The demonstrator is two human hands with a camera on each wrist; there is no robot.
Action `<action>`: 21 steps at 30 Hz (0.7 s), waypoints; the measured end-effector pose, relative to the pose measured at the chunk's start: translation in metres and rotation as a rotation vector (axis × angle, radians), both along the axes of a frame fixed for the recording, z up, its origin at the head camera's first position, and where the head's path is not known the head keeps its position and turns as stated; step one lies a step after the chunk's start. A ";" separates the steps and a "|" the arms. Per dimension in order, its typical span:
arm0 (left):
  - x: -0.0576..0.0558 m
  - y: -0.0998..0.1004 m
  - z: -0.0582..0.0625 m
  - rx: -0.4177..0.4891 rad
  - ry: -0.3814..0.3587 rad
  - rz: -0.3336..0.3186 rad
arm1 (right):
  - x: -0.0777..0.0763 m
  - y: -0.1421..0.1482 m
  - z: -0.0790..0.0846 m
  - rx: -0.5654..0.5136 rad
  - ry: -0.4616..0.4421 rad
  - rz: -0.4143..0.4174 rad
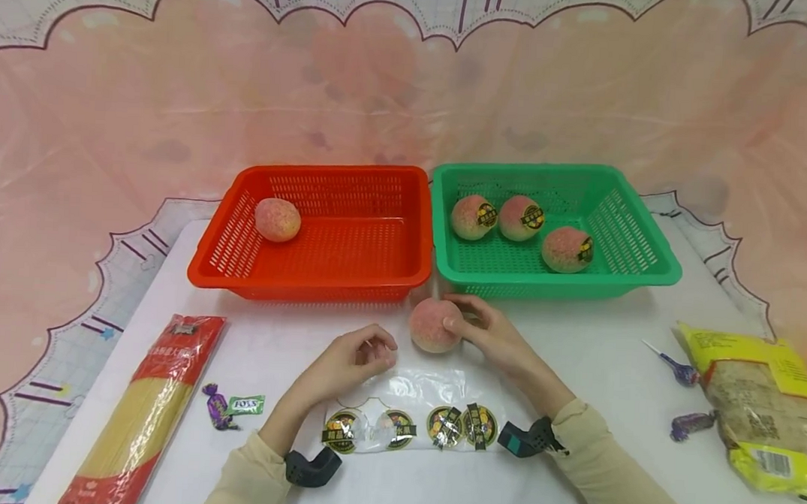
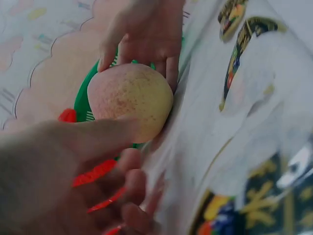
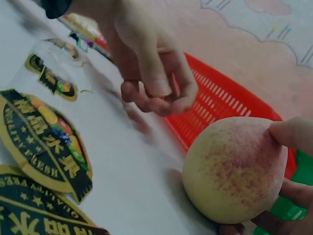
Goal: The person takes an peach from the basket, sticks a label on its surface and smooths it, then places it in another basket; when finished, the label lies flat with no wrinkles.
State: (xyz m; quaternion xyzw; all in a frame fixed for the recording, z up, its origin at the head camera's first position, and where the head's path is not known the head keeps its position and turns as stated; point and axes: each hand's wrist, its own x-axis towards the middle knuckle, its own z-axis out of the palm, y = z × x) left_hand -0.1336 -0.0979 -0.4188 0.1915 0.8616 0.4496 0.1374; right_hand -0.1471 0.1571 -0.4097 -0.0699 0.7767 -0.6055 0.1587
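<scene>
In the head view my right hand (image 1: 501,341) holds a pink-and-yellow peach (image 1: 432,325) just in front of the baskets, thumb on its near side. No sticker shows on the visible sides of this peach (image 3: 234,169). My left hand (image 1: 347,364) is beside it, apart from the fruit in the right wrist view, its fingers loosely bent with nothing seen in them. Beneath the hands lies a clear plastic sheet (image 1: 431,385) with several round black-and-gold fruit stickers (image 1: 480,427). One peach (image 1: 278,220) sits in the red basket (image 1: 314,289); three stickered peaches (image 1: 567,249) sit in the green basket (image 1: 557,289).
On the left lie a pack of spaghetti (image 1: 143,406), a purple wrapped candy (image 1: 218,407) and a small green packet (image 1: 246,404). A lollipop (image 1: 680,369), another purple candy (image 1: 692,425) and a yellow-and-clear bag (image 1: 762,403) lie on the right.
</scene>
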 end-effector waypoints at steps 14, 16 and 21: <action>-0.015 0.017 0.013 -0.457 0.169 -0.199 | -0.002 0.003 -0.002 0.042 0.013 0.051; -0.015 0.019 0.012 -0.448 0.172 -0.187 | -0.003 0.008 0.000 0.076 0.032 0.068; -0.009 0.019 0.009 -0.425 0.170 -0.167 | 0.004 0.025 0.011 0.264 0.114 0.105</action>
